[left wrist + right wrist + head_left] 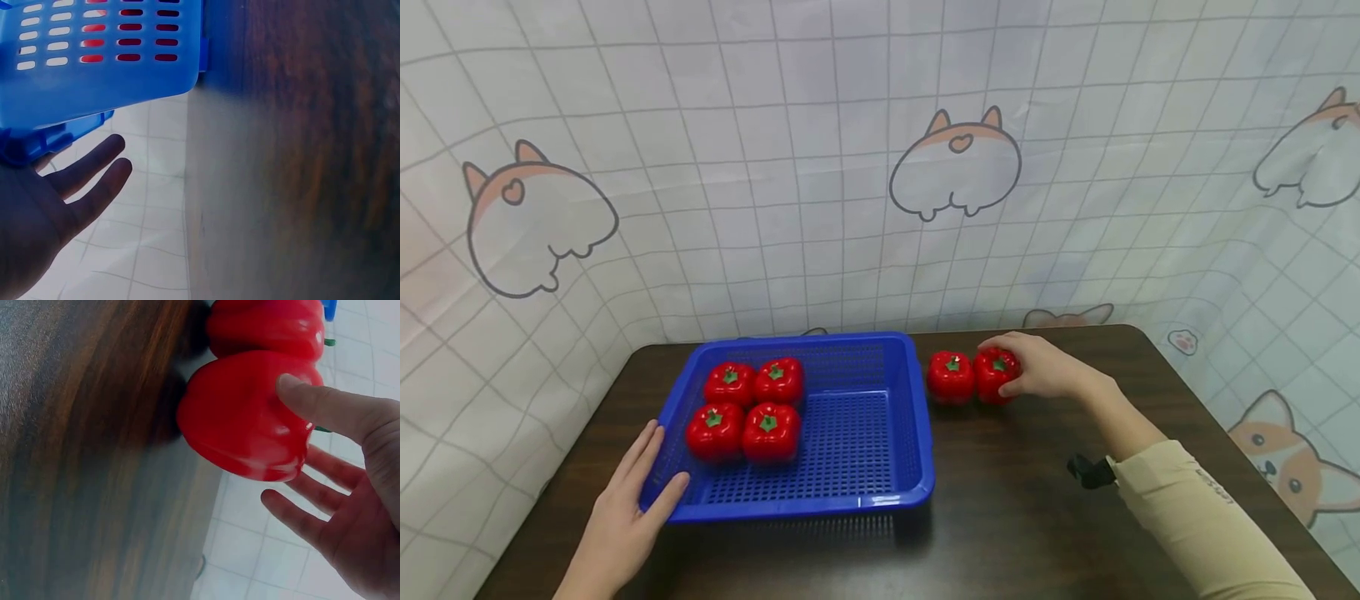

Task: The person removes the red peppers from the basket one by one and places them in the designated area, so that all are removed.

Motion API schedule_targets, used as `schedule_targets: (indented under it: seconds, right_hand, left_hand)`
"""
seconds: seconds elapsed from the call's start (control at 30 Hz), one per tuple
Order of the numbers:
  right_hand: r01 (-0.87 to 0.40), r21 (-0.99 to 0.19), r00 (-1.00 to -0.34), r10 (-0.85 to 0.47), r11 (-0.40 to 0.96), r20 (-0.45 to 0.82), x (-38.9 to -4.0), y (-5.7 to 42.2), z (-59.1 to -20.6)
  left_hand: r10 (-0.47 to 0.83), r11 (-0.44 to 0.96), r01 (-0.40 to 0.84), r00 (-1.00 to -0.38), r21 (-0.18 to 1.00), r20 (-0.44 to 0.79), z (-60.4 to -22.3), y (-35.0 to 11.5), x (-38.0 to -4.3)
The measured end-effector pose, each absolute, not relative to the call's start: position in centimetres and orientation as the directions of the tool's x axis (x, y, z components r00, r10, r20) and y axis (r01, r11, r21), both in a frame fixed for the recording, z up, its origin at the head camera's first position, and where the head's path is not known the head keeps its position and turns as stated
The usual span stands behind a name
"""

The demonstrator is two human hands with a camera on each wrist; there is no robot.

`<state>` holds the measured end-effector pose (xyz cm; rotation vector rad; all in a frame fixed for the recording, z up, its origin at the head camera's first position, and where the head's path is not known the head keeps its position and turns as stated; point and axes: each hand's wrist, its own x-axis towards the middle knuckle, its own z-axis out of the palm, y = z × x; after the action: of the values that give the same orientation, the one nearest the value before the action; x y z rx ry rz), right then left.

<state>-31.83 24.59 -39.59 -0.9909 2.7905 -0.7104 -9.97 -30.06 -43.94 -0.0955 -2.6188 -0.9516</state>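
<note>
Red outer pepper is where the work is: near the tabletop's far edge, between the blue basket and the far right corner, up against the inner pepper on its basket side. Four more peppers stand in a two-by-two block in the basket's left half.

Step in hand, my read: taking hold of the outer pepper. It sits level with its neighbour in the head view, so I'd call it not yet lifted. Next move calls for firming up thumb against fingers, then a straight lift that doesn't knock the inner one. Skin looks glossy, so slip is a fair worry.

Right hand: comes in from the near right, forearm slanting over the tabletop's right side, palm on the pepper's right. Thumb pressed on the near face, fingers reaching round the far side, so it's gripping the outer pepper between them. Right wrist view has the lowest finger standing off the surface. Can't tell how hard the squeeze is.

Left hand: at the basket's near left corner, by the tabletop's left edge. Fingers straight, lying along the outside of the left wall, thumb spread over the corner rim. Not wrapped round anything; reads as a light steadying hand. Contact pressure not visible.
</note>
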Motion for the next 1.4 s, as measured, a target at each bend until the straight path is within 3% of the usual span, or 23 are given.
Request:
schedule_targets:
  seconds: [0.37, 0.87, 1.4]
  right_hand:
    - [-0.573, -0.431, -0.792, -0.606, 0.697, 0.072, -31.7, 24.3, -36.9]
    - [-0.711, -0.399, -0.68, -0.709, 0.579, 0.184, -31.3, 17.9, -33.1]
    - [-0.784, -0.327, -0.579, -0.811, 0.527, 0.083, -31.4, 9.1, -32.1]
  left_hand:
    - [-0.033, 0.774, 0.182, -0.945, 0.606, 0.326, -43.7, -30.0, -10.3]
    - [-0.016, 0.789, 0.176, -0.952, 0.589, 0.307, -43.5, -30.1, -10.2]
    - [-0.024, 0.794, 0.15, -0.96, 0.588, 0.278, -43.5, -30.1, -9.9]
